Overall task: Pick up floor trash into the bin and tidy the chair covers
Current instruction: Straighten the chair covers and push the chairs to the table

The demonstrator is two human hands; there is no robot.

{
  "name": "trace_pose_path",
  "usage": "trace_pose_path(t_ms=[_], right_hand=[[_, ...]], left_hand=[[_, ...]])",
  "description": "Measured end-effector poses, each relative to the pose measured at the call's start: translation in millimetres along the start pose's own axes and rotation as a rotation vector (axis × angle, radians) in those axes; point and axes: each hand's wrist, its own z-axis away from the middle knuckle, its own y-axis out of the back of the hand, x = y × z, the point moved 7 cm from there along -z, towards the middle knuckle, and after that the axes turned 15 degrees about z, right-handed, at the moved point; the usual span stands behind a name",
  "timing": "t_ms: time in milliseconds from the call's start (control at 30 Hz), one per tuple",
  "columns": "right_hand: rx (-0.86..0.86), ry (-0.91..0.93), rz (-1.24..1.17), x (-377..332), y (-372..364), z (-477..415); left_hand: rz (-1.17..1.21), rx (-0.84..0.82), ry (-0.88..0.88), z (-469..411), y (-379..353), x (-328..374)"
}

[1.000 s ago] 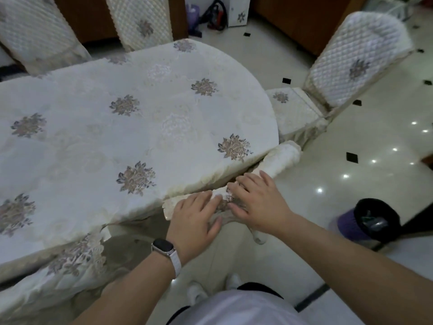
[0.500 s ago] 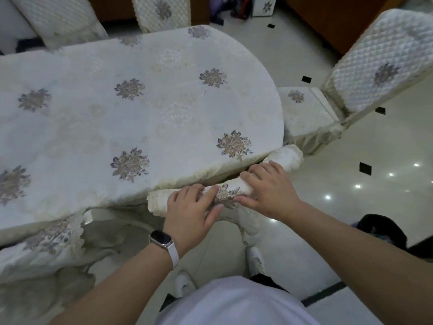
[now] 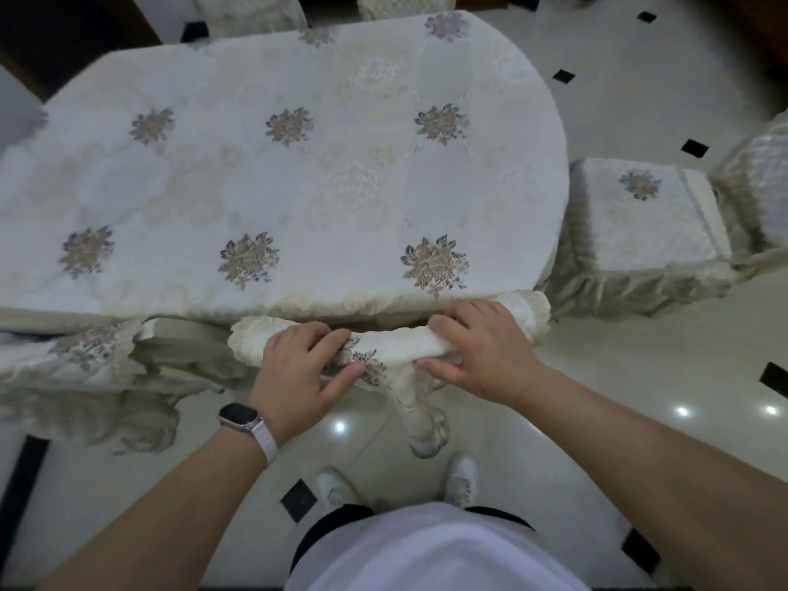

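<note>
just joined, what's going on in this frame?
A person stands at the cloth-covered table, facing a chair tucked under its near edge. Both hands are on the cream chair cover, which is bunched along the chair's top. The left hand grips it by the floral patch. The right hand grips it further right, fingers over the top and thumb underneath. The cover looks rolled and uneven, so tidying seems under way. A second covered chair stands at the table's right end. No bin is in view.
</note>
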Motion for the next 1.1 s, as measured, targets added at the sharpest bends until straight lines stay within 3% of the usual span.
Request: trace_pose_path(t_ms=[433, 1100], right_hand=[[0.032, 0.018, -0.017, -5.9, -6.5, -8.3], [0.089, 0.003, -0.043, -76.7, -24.1, -60.1]], left_hand=[[-0.113, 0.076, -0.095, 1.1, -0.8, -8.7], [-0.043, 0.111, -0.125, 15.6, 49.9, -85.5]])
